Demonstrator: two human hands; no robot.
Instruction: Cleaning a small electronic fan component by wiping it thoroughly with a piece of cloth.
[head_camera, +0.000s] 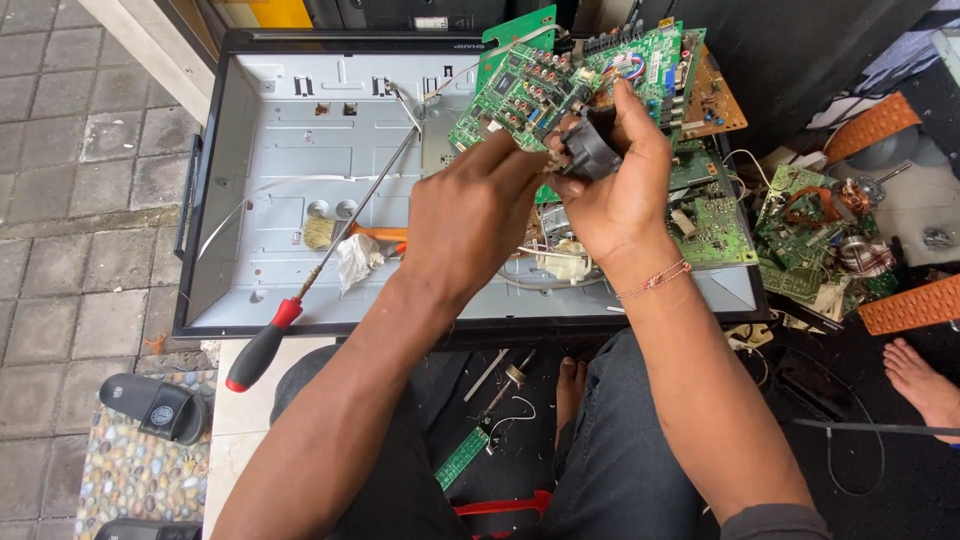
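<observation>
Hands meet above the stripped panel chassis (300, 140): right hand (615, 190) grips a dark round component (590, 150), left hand (470, 215) pinches its edge. Boards (520, 95) already lie loose; the screwdriver (330, 250) rests unused.

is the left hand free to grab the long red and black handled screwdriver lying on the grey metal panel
Probably not right away: the left hand is pinching the small dark round part that the right hand grips. The long red and black handled screwdriver lies uncovered nearby to its left, nothing on it.
</observation>
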